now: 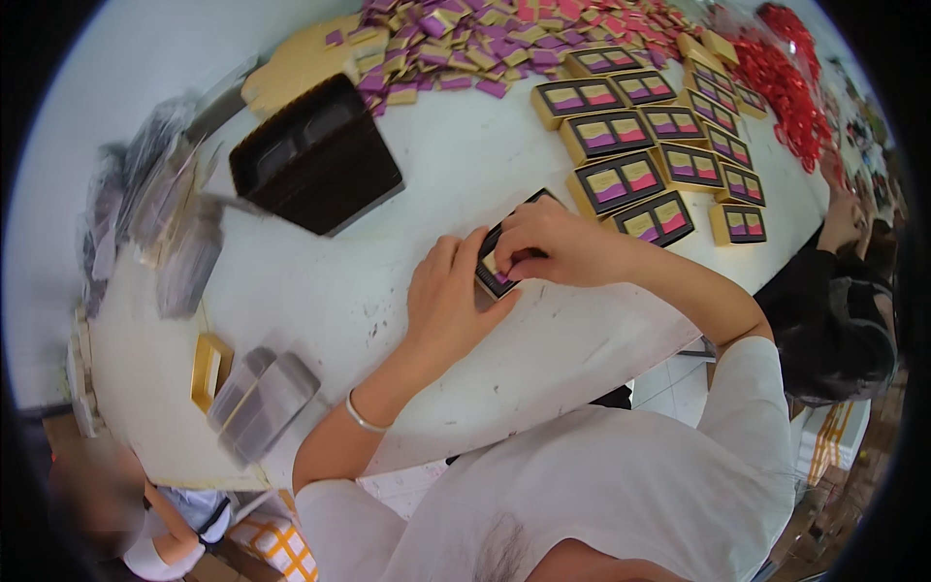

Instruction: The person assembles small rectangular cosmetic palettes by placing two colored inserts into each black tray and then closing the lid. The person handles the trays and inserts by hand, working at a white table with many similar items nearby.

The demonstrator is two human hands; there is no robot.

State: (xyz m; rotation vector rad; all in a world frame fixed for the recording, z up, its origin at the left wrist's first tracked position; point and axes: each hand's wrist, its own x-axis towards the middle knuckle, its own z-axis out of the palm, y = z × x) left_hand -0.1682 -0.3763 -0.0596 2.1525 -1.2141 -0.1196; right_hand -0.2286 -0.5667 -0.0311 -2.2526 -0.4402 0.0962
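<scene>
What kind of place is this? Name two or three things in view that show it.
Probably a hand-packing workshop: rows of filled gold boxes on a white table, a heap of loose purple and pink sweets, and both hands filling one more box.

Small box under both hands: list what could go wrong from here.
The right hand presses wrapped pieces into the small box while the left hand steadies it; a piece might seat crooked. The right forearm lies close to the filled boxes, so a sweep could nudge them out of their rows.

Bright even light, soft shadows, bent blurred fisheye rim
</scene>
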